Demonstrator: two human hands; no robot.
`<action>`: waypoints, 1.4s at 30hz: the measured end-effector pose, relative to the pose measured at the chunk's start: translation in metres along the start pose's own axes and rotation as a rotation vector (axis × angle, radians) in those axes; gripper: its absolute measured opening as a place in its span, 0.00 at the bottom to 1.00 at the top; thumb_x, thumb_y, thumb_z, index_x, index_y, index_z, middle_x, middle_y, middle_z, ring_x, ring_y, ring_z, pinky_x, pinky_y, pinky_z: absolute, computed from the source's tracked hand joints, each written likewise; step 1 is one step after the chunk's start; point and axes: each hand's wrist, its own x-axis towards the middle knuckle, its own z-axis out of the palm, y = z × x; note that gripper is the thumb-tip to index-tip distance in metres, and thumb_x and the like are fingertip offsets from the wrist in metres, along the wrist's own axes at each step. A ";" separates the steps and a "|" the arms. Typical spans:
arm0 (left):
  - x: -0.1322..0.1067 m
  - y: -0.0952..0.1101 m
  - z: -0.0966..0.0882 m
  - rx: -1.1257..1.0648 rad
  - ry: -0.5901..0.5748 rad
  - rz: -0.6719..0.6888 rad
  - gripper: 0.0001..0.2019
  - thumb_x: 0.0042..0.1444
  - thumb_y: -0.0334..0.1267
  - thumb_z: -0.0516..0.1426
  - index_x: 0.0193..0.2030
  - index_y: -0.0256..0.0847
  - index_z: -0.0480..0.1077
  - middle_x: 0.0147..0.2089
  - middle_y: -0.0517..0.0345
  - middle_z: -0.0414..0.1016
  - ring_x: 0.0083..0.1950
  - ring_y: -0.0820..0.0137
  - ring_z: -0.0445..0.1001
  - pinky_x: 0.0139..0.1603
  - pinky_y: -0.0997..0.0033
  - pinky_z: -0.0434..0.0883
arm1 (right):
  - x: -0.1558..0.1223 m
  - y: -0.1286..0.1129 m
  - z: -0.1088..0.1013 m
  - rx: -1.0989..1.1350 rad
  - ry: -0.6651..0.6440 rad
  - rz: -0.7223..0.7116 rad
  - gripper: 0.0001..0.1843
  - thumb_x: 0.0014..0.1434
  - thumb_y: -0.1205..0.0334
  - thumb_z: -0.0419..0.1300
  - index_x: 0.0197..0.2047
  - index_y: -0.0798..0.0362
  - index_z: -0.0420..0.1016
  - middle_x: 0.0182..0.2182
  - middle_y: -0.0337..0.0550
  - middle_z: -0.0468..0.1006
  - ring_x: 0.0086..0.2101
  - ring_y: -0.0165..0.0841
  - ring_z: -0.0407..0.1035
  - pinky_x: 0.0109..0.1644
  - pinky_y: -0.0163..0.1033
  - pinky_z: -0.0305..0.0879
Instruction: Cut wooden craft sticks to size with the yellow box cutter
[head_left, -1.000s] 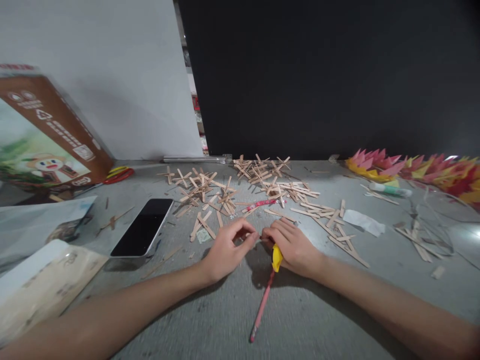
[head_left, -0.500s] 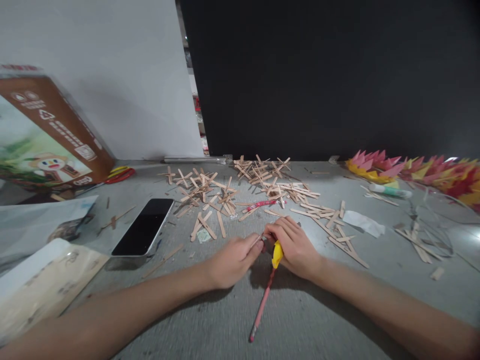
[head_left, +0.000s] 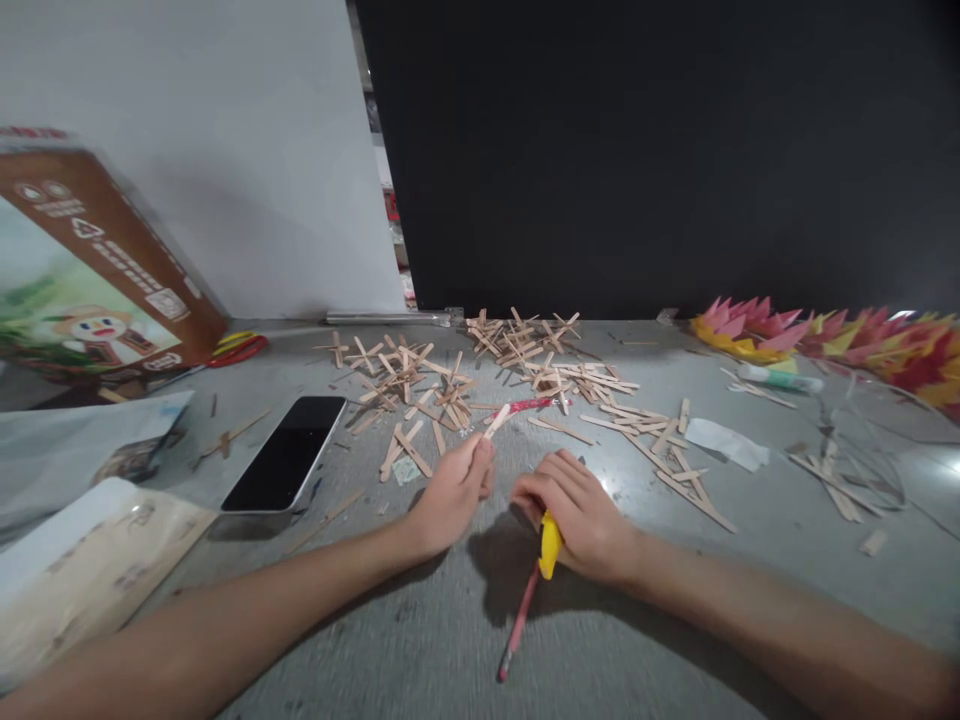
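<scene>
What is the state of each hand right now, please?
Left hand: closed, holding a flat, pale wooden stick.
Right hand: curled closed, holding a smooth, bright yellow object, partly hidden.

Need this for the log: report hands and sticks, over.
Left hand pinching wooden stick. Right hand closed on yellow piece. Pink pencil on its near side; loose sticks beyond both hands.
</scene>
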 end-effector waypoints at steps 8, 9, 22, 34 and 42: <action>-0.001 0.001 -0.003 -0.278 -0.133 0.020 0.21 0.72 0.56 0.47 0.32 0.43 0.55 0.24 0.70 0.53 0.24 0.76 0.50 0.26 0.72 0.51 | -0.009 0.020 -0.002 -0.032 0.109 -0.007 0.05 0.69 0.71 0.58 0.46 0.53 0.72 0.32 0.42 0.74 0.33 0.35 0.62 0.40 0.43 0.58; -0.001 0.000 -0.003 -0.298 -0.148 0.023 0.21 0.72 0.55 0.47 0.33 0.43 0.56 0.25 0.70 0.53 0.24 0.76 0.51 0.26 0.72 0.50 | -0.009 0.019 -0.002 -0.033 0.107 -0.010 0.06 0.69 0.71 0.58 0.47 0.53 0.72 0.32 0.42 0.74 0.33 0.35 0.62 0.40 0.43 0.58; -0.007 0.004 -0.008 -0.139 -0.339 0.102 0.22 0.73 0.49 0.46 0.27 0.42 0.56 0.24 0.67 0.55 0.25 0.74 0.54 0.29 0.71 0.55 | -0.009 0.022 -0.002 -0.040 0.150 0.124 0.24 0.69 0.67 0.60 0.66 0.52 0.64 0.33 0.42 0.74 0.35 0.38 0.68 0.41 0.44 0.63; 0.001 -0.002 -0.006 -0.254 -0.108 -0.039 0.25 0.68 0.55 0.54 0.26 0.41 0.59 0.22 0.67 0.56 0.23 0.77 0.53 0.26 0.73 0.53 | -0.009 0.023 0.000 -0.046 0.151 0.090 0.14 0.69 0.69 0.59 0.57 0.52 0.72 0.32 0.42 0.74 0.33 0.37 0.65 0.39 0.44 0.61; 0.001 0.000 -0.003 -0.256 -0.180 -0.035 0.18 0.69 0.56 0.54 0.44 0.41 0.65 0.27 0.67 0.65 0.25 0.76 0.63 0.27 0.77 0.61 | -0.009 0.021 0.000 -0.040 0.066 0.042 0.12 0.70 0.69 0.56 0.55 0.52 0.71 0.34 0.44 0.76 0.32 0.37 0.66 0.38 0.44 0.60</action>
